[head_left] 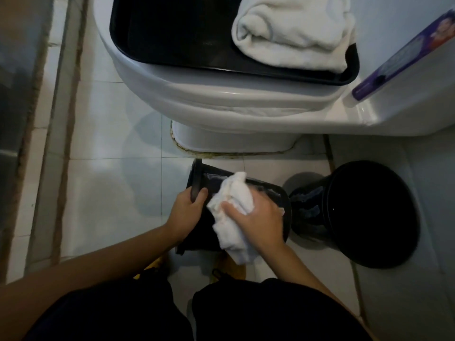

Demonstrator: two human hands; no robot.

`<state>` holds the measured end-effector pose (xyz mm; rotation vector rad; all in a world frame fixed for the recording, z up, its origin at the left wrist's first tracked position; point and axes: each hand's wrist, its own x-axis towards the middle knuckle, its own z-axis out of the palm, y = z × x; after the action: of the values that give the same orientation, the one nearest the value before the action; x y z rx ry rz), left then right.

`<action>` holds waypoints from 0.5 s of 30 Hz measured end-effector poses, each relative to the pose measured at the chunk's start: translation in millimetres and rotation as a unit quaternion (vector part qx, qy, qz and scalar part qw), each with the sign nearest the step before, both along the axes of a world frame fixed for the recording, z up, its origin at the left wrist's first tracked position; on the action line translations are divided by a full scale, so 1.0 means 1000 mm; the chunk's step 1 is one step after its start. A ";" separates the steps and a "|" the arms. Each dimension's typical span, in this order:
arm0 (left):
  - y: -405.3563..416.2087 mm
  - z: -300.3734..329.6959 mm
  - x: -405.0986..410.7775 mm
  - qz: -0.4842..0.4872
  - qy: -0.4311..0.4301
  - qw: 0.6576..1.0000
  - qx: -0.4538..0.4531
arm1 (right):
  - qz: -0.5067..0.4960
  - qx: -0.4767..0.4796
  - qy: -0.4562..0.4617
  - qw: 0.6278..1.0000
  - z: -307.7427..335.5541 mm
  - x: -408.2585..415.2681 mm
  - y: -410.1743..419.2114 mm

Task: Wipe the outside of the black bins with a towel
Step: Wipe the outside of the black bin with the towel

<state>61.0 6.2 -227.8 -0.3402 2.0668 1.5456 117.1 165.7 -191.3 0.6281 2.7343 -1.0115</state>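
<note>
A black bin [266,190] lies on its side over the tiled floor, its rim pointing left. My left hand [186,210] grips that rim, thumb over the edge. My right hand [258,217] holds a crumpled white towel [234,207] and presses it against the bin's upper side wall. A second black bin [369,212] stands upright just to the right, its open mouth facing up, close beside the first bin's base.
A white toilet [221,94] fills the space ahead, with a black tray [172,38] on its lid carrying a folded white towel [295,33]. A purple-labelled pack [406,52] leans on the cistern at right. A raised threshold [49,119] runs along the left. My knees are below.
</note>
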 end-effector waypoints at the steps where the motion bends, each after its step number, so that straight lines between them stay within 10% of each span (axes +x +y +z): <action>1: -0.001 -0.001 0.002 0.006 -0.009 1.000 0.008 | 0.023 0.034 0.003 0.999 -0.008 -0.006 -0.009; 15: -0.003 -0.009 0.010 0.023 0.066 0.996 -0.056 | 0.014 0.190 -0.006 0.982 -0.030 -0.017 -0.011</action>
<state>71.0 3.2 -236.6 -0.3367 2.2681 1.5177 100.4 155.1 -221.4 0.6418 2.9376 -0.4764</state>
